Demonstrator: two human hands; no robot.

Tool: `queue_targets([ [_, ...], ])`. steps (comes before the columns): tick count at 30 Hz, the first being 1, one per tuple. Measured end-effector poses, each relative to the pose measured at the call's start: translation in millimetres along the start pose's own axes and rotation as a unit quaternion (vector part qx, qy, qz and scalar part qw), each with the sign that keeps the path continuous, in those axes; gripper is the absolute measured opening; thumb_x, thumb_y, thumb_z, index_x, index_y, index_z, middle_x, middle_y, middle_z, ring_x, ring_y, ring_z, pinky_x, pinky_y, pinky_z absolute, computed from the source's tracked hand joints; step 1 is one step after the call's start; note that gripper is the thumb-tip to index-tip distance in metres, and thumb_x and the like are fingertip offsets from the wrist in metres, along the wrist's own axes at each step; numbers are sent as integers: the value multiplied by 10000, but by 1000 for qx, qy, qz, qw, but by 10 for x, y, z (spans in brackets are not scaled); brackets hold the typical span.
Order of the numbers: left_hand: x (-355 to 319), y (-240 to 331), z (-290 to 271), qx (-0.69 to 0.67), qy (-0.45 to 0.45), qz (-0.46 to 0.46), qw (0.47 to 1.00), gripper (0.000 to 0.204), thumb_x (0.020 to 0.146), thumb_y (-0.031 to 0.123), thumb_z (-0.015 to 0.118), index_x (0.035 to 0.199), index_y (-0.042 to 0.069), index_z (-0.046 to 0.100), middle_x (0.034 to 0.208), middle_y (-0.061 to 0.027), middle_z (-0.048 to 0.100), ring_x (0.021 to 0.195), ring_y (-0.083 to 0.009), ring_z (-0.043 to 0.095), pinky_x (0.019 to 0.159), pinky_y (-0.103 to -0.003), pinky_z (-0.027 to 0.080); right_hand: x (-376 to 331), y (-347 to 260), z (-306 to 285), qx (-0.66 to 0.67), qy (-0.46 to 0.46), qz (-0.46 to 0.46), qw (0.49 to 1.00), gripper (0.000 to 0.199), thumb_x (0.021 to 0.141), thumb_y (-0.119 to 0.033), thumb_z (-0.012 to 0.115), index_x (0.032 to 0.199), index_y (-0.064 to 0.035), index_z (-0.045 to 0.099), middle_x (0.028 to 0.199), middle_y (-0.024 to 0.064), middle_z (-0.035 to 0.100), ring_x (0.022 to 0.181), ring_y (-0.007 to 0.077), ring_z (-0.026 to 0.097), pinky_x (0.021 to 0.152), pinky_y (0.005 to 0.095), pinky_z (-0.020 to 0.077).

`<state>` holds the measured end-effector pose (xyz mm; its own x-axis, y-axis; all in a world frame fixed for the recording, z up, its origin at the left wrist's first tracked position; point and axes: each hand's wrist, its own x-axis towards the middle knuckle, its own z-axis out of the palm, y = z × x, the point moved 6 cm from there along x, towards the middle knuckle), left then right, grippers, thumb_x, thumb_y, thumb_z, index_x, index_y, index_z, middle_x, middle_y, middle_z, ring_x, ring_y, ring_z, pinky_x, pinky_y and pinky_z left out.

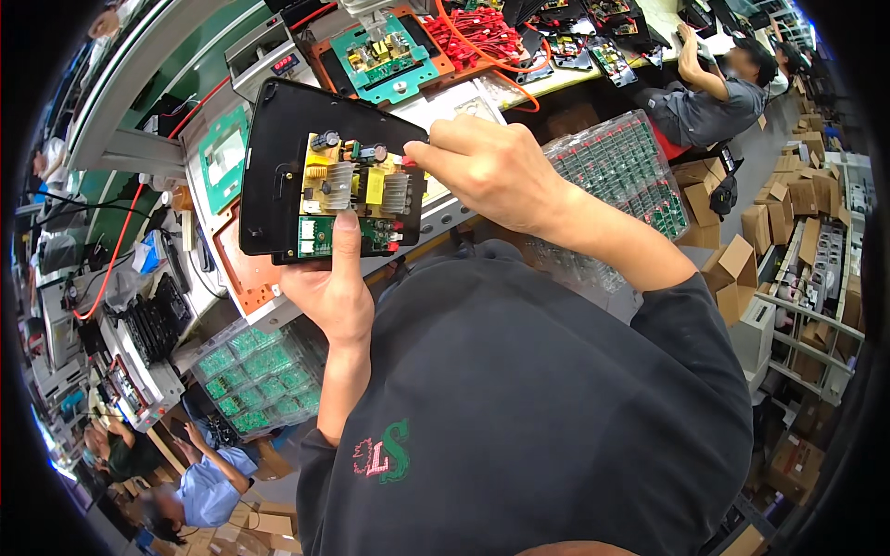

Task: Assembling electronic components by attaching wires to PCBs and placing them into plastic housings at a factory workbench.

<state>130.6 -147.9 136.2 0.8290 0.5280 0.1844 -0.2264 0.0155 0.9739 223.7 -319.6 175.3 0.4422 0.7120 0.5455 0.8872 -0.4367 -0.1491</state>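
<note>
My left hand [332, 292] grips a black plastic housing [269, 190] from below, its thumb lying over the lower edge of the parts inside. In the housing sit a tan power circuit board [315, 196] with silver heat sinks, a yellow transformer and capacitors, and a small green circuit board [315, 233] with white connectors. At the board's upper right edge my right hand [487, 171] is closed in a pinch. A bit of red shows by its fingertips; what they hold, if anything, is too small to name.
Behind the housing stands a teal fixture [385, 69] bearing another circuit board, beside a heap of red wires [477, 42]. An orange hose [510, 67] crosses the bench. Trays of green boards [616, 181] lie to the right and lower left. Co-workers sit at both sides; cardboard boxes [737, 269] stand at right.
</note>
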Motion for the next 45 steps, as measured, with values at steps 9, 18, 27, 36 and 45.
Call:
queue_targets([
  [9,69,9,5,15,-32,-5,999,276,955,49,716,1198,-57,639,1088,-61,696,930,-108,631,853,-264,500,-32,9,109,-20,-27,-92,995,219,785,-128,695,985,-37,701,823,11,541,757,158,598,569,293,523],
  [18,218,-582,187,-50,-63,-154,985,284,962,57,692,1204,-61,603,1099,-94,687,913,-130,659,801,-283,549,-146,398,76,48,-124,-94,987,249,841,-194,681,1026,-28,700,970,55,618,885,198,630,743,324,579],
  [27,442,-1017,1949,-30,-297,-232,926,500,1021,247,634,1392,-37,457,1233,-154,630,1168,-228,636,907,-355,571,-2019,1209,121,669,160,559,462,710,971,-150,679,1550,-18,290,1013,119,651,683,267,723,471,338,546],
  [36,-40,-1454,2726,10,-385,-285,878,452,1059,163,541,1464,-14,447,1282,-178,639,1145,-227,648,887,-342,580,-3463,5013,206,470,467,559,499,286,997,-67,558,1266,13,505,920,125,652,654,249,696,514,360,575],
  [45,-142,-1470,2783,45,-350,-323,878,432,1021,116,599,1401,-65,502,1261,-188,653,1150,-236,647,930,-346,557,-3995,6557,948,512,477,597,393,425,1011,-2,507,1384,-35,305,1082,188,588,743,345,687,609,487,611],
])
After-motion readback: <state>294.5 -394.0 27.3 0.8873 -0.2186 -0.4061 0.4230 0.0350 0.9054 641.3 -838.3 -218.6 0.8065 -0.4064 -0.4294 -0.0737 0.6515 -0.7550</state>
